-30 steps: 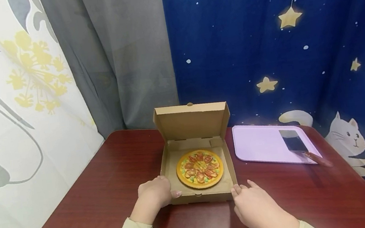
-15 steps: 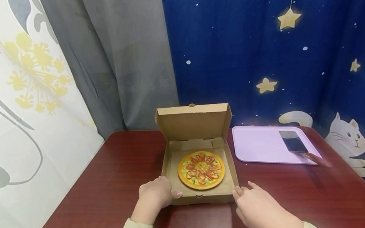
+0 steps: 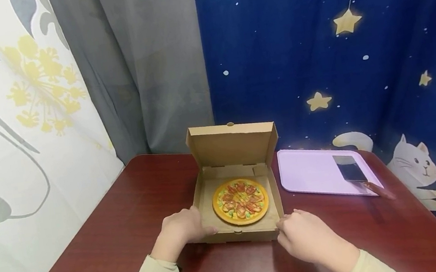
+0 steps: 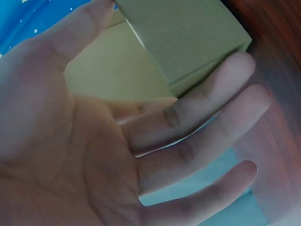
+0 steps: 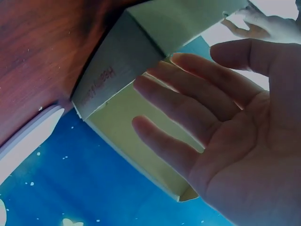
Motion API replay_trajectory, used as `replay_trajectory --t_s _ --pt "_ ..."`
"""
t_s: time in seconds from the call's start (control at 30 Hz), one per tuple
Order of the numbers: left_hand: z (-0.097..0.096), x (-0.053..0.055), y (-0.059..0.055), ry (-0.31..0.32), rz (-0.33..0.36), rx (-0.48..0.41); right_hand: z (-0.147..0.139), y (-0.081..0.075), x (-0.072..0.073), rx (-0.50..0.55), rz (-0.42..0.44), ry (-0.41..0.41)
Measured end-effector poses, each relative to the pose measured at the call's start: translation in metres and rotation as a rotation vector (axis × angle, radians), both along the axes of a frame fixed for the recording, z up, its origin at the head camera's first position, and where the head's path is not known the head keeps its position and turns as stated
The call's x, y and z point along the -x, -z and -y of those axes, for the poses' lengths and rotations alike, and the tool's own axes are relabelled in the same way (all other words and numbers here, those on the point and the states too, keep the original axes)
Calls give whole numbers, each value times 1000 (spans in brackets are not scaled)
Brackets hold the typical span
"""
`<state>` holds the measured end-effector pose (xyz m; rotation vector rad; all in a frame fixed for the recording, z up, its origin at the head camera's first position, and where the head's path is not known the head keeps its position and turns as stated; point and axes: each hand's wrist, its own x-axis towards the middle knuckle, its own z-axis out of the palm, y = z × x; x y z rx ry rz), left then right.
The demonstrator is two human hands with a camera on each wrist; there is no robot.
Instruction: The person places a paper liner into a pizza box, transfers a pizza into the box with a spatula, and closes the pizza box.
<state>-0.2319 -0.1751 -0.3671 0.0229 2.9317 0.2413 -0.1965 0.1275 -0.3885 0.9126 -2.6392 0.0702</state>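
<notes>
A cardboard pizza box [image 3: 232, 152] stands on the table with its lid raised. Inside lies a round toy-looking pizza [image 3: 240, 201] with red and green toppings. My left hand [image 3: 182, 227] is at the box's front left corner. The left wrist view shows its fingers [image 4: 207, 99] loosely extended beside the cardboard, the thumb near the wall's upper edge. At the front right corner is my right hand [image 3: 309, 237]. Its fingers [image 5: 174, 99] look relaxed and spread by the box wall in the right wrist view; exact contact cannot be told.
To the right of the box lies a lilac tray [image 3: 307, 172]. A spatula [image 3: 350, 168] with a brown handle rests across it, the handle reaching past the tray's edge. Curtains hang behind the dark red table [image 3: 130, 222].
The box has shifted very slightly right with the pizza in it. My left hand has drawn a little left at its corner, and my right hand has moved up slightly.
</notes>
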Motion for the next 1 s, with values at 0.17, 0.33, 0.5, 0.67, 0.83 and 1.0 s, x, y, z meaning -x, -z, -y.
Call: replay_trajectory --t_s 0.17,0.33,0.5,0.67,0.83,1.0 --pt "7 11 -7 -16 -52 -53 -5 -15 19 120 160 91" --pt "13 33 -20 -26 -203 -216 -14 -36 51 242 303 170" --pt "19 62 -37 -46 -309 -468 -20 -59 86 355 355 232" --pt "24 88 -49 -91 -330 -664 -19 -75 115 465 398 323" --pt "22 101 -54 -103 -268 -819 -14 -81 131 571 462 335" --pt "16 103 -63 -98 -265 -864 -5 -87 135 610 439 310"
